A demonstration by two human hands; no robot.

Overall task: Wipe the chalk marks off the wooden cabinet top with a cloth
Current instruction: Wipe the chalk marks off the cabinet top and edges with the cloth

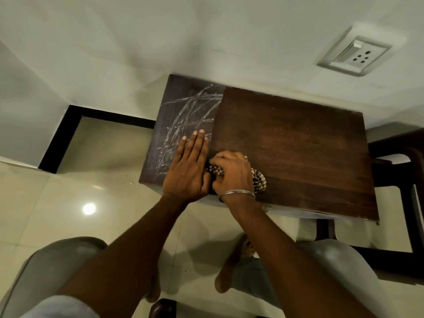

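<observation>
The wooden cabinet top (296, 143) is seen from above, standing against a pale wall (160, 31), and it appears in two tones: a darker strip on the left and a broader reddish-brown area to the right, divided by a straight edge. White chalk marks (188, 115) are scrawled in crossing strokes over the darker left strip, from its far end down to its near edge; the reddish-brown area shows only faint pale specks. The left hand (189, 167) is laid flat, palm down, on the lower part of the chalked strip, its fingers (197, 143) extended and held close together, pointing away from the person, with chalk strokes visible beyond and beside the fingertips. The cloth (258, 181), patterned in dark and light checks, is bunched beneath the right hand (231, 173), just beside the left hand at the dividing edge and near the front of the top. The right hand's fingers are curled down and closed around the bunched cloth, which protrudes between the knuckles and out past the wrist side. A thin metal bangle (238, 193) is worn on the right wrist. An electrical socket plate (354, 56) is set in the wall above the cabinet.
</observation>
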